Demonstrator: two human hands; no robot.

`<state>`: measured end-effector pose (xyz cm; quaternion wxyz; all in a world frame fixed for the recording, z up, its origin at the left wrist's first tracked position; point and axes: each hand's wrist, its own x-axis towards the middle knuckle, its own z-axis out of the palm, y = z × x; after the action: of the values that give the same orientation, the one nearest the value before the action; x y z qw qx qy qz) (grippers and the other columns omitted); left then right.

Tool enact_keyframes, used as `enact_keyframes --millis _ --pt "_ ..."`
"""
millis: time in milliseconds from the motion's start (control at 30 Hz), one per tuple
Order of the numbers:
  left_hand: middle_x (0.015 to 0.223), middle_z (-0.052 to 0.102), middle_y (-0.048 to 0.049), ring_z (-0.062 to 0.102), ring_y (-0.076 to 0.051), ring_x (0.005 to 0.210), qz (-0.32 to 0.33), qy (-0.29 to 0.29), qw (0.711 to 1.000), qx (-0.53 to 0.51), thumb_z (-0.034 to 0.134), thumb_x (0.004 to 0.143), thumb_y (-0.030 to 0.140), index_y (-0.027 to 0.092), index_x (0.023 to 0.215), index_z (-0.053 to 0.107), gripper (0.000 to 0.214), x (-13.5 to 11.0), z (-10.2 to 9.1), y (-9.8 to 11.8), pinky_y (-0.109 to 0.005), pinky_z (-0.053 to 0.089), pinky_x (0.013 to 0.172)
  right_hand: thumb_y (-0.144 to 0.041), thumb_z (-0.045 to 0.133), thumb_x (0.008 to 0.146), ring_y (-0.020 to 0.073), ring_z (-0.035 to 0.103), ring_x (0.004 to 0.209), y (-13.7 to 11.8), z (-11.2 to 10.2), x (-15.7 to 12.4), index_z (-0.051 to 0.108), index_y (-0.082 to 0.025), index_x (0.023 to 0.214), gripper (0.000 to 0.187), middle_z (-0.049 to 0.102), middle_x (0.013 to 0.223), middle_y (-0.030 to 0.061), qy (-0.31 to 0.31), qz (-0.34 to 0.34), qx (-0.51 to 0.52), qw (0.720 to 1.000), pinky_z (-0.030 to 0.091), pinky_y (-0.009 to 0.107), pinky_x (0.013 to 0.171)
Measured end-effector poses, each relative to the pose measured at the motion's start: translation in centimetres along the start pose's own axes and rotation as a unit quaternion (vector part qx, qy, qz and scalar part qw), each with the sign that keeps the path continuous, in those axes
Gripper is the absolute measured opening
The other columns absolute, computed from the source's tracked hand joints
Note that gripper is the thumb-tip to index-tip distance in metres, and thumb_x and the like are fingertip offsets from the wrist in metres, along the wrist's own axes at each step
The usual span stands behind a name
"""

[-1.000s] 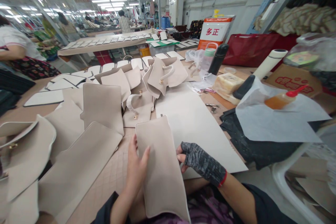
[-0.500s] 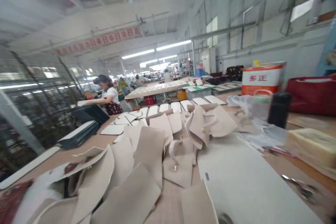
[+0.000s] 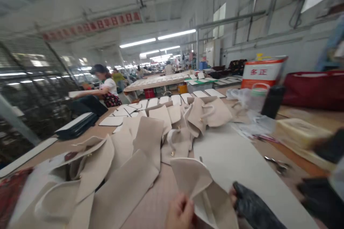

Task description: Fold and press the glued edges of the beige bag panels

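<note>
Probably for steadiness, my left hand point(image 3: 178, 213) grips the beige panel point(image 3: 221, 198) at six o'clock. My right hand's point(image 3: 249, 202) grasp, at five, I can't tell.

Red characters on the white-and-orange can point(image 3: 271, 65) read "多正". A long banner point(image 3: 94, 25) overhead bore a line of red characters; "日" recurred in it, but most were too blurred to read.

The beige piece point(image 3: 221, 202) with pale edges is bent and folded, at the bottom, right of the middle.
</note>
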<state>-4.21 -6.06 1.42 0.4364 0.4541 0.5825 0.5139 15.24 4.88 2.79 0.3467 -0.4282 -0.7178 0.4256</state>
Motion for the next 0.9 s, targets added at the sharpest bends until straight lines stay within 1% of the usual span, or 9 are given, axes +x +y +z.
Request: enact_keyframes --millis 100,233,333,467,533,600,700,800,900 --pt "0.051 0.055 0.0005 0.051 -0.014 0.051 0.063 0.033 0.997 -0.001 0.054 0.076 0.055 0.019 0.054 0.048 0.043 -3.3 0.2 2.4 -0.025 0.040 0.055 -0.017 0.056 0.076 0.0161 0.053 0.066 1.5 -1.2 -1.9 0.050 -0.019 0.068 0.010 0.057 0.069 0.0021 0.031 0.029 -0.088 0.995 0.046 0.031 0.066" --pt "0.053 0.056 0.0008 0.054 -0.014 0.053 0.068 0.043 0.997 -0.008 0.058 0.077 0.049 0.019 0.054 0.050 0.039 -4.3 -0.1 4.9 -0.024 0.042 0.058 -0.017 0.052 0.067 0.0189 0.054 0.064 1.2 -1.1 -0.7 0.050 -0.019 0.068 0.004 0.058 0.067 0.0039 0.020 0.041 -0.135 0.990 0.043 0.033 0.065" --pt "0.053 0.057 0.0004 0.056 -0.015 0.054 0.039 0.044 0.998 -0.002 0.056 0.077 0.048 0.019 0.055 0.049 0.037 -3.9 -0.2 4.8 -0.024 0.043 0.059 -0.018 0.050 0.067 0.0187 0.055 0.065 -0.4 -0.5 -0.6 0.053 -0.018 0.070 0.004 0.060 0.068 0.0047 -0.007 0.035 -0.128 0.991 0.043 0.032 0.065" --pt "0.046 0.053 0.0013 0.053 -0.015 0.048 -0.011 0.012 0.999 0.028 0.056 0.074 0.050 0.020 0.053 0.042 0.038 -2.8 0.3 3.8 -0.024 0.041 0.052 -0.027 0.048 0.075 0.0173 0.060 0.078 -3.9 0.0 -2.4 0.056 -0.016 0.102 0.030 0.064 0.090 0.0069 -0.061 -0.005 -0.045 0.997 0.047 0.029 0.070" --pt "0.044 0.050 0.0024 0.051 -0.014 0.046 -0.031 -0.007 0.999 0.024 0.056 0.072 0.050 0.021 0.053 0.039 0.038 -2.4 0.8 3.5 -0.024 0.039 0.049 -0.032 0.047 0.076 0.0186 0.060 0.082 -5.7 0.3 -3.0 0.053 -0.014 0.109 0.038 0.064 0.095 0.0090 -0.060 -0.015 -0.016 0.998 0.048 0.030 0.072" --pt "0.044 0.048 0.0030 0.050 -0.014 0.045 -0.037 -0.025 0.999 0.018 0.056 0.071 0.049 0.021 0.053 0.037 0.038 -2.3 1.4 3.3 -0.024 0.038 0.049 -0.033 0.050 0.074 0.0197 0.061 0.081 -7.1 0.9 -3.2 0.055 -0.013 0.103 0.035 0.064 0.092 0.0096 -0.030 -0.007 -0.046 0.998 0.048 0.032 0.074" --pt "0.046 0.047 0.0027 0.050 -0.013 0.046 -0.026 -0.045 0.998 0.021 0.054 0.073 0.047 0.021 0.053 0.038 0.037 -2.6 2.0 3.2 -0.024 0.038 0.049 -0.029 0.055 0.071 0.0207 0.061 0.076 -8.0 2.5 -2.8 0.058 -0.015 0.095 0.029 0.065 0.086 0.0078 0.012 0.017 -0.145 0.989 0.048 0.033 0.075" --pt "0.048 0.049 0.0017 0.050 -0.013 0.048 -0.018 -0.062 0.997 0.034 0.052 0.076 0.044 0.020 0.054 0.040 0.035 -3.3 2.3 3.5 -0.023 0.039 0.051 -0.026 0.054 0.074 0.0245 0.061 0.082 -7.6 3.7 -1.9 0.060 -0.015 0.090 0.021 0.065 0.088 0.0098 0.016 0.008 -0.210 0.978 0.046 0.036 0.079" --pt "0.049 0.048 0.0020 0.048 -0.012 0.049 -0.007 -0.064 0.997 0.035 0.052 0.076 0.044 0.020 0.053 0.039 0.037 -4.1 1.9 4.5 -0.022 0.038 0.051 -0.020 0.049 0.078 0.0276 0.059 0.090 -6.3 3.6 -0.3 0.061 -0.012 0.087 0.017 0.064 0.090 0.0143 -0.003 0.004 -0.204 0.979 0.042 0.039 0.086"
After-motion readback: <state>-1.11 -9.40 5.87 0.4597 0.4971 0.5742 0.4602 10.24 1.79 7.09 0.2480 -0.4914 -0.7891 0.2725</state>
